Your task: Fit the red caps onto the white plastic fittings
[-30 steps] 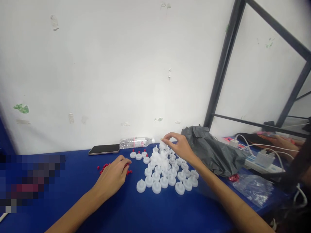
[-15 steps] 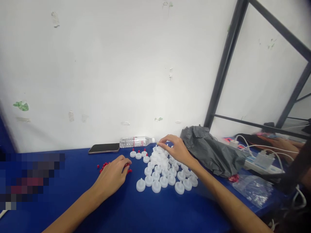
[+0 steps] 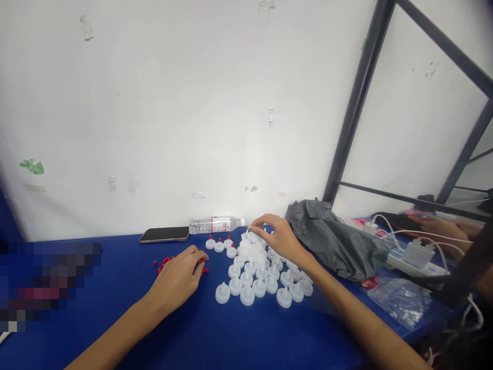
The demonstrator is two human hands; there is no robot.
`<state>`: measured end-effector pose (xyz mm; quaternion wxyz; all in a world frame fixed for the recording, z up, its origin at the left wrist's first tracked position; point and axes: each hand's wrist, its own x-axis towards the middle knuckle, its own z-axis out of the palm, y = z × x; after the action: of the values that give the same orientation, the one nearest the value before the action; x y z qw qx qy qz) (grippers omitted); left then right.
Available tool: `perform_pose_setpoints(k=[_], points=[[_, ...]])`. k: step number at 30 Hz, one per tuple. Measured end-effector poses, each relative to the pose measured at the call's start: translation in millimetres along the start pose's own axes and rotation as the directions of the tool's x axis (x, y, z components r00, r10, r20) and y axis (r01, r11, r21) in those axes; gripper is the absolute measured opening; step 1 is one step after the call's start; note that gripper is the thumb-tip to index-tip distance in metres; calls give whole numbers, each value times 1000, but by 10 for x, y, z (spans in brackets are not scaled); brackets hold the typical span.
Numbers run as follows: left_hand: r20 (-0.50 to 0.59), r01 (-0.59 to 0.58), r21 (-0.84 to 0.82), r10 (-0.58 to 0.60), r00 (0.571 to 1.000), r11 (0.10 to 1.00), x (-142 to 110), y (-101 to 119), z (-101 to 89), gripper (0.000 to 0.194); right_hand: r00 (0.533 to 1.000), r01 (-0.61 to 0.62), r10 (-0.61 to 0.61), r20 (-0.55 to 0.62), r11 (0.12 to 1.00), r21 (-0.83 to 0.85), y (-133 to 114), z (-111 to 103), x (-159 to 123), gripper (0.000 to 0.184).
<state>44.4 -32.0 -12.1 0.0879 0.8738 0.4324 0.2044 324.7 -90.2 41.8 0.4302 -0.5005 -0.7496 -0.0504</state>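
Shifted slightly left, the pinched right hand is being held over far white caps, suggesting continued handling, while left-lying red caps are being covered by the curled left hand, both grips unclear.

A white wall with peeled patches backs a blue table.

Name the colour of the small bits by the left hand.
Red bits, best seen in the head view.
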Motion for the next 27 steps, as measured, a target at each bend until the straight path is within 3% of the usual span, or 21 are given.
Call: perform_pose_setpoints(k=[18,27], points=[[10,-6,14,6,1000,1000,-1,-14,8,33,1000,3,-2,30,1000,-16,10,29,1,24],[17,-8,16,8,1000,1000,3,-3,9,28,999,-33,36,18,991,-126,150,17,17,23]])
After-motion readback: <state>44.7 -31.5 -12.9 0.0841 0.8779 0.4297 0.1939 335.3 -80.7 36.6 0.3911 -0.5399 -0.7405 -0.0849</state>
